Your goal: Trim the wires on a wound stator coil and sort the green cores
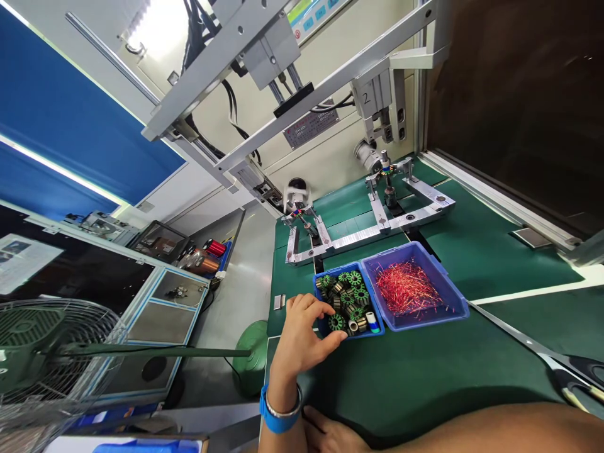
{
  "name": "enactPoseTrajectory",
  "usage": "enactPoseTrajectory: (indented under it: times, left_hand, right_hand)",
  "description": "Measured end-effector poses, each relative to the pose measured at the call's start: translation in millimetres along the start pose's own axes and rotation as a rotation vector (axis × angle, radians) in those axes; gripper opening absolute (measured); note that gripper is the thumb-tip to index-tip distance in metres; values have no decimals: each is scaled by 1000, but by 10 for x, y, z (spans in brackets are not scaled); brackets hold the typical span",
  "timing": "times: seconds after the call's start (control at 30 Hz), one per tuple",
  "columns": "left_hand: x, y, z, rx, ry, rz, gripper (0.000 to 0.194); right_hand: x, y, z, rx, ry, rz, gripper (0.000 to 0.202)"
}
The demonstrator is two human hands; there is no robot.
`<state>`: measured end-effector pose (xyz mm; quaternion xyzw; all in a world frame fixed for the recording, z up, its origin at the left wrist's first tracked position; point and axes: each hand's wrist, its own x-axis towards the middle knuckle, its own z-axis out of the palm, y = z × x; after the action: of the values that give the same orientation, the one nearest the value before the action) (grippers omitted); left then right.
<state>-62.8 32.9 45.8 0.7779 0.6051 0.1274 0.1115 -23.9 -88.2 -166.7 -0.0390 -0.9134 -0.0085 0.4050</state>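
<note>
My left hand (304, 333), with a blue band at the wrist, reaches over the near left side of a blue bin (380, 328). Its thumb and index finger are apart, on either side of a green-faced motor stator core (336, 322); I see no grip on it. Several similar cores (348, 296) fill the bin. A white, blue and green cylinder (372, 323) stands in its near right corner. My right hand (337, 435) rests low at the table's near edge, partly behind my left forearm, its fingers mostly hidden.
Right of the bin, a purple tray (450, 314) holds red wire clippings (408, 286). Scissors (542, 352) lie at the right. Behind stands a metal fixture (349, 239) with two posts, one bearing a core (387, 170), under an overhead frame (330, 82). A green fan (42, 340) stands left.
</note>
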Motion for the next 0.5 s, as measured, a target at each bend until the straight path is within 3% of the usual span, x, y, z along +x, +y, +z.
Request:
enactPoseTrajectory:
  times: [0.23, 0.5]
  left_hand:
    - [4, 24, 13, 14, -9, 1, 31]
    - [-5, 46, 56, 26, 34, 25, 30]
  right_hand:
    - [18, 19, -97, 20, 23, -13, 16]
    - [-27, 65, -301, 128, -138, -53, 22]
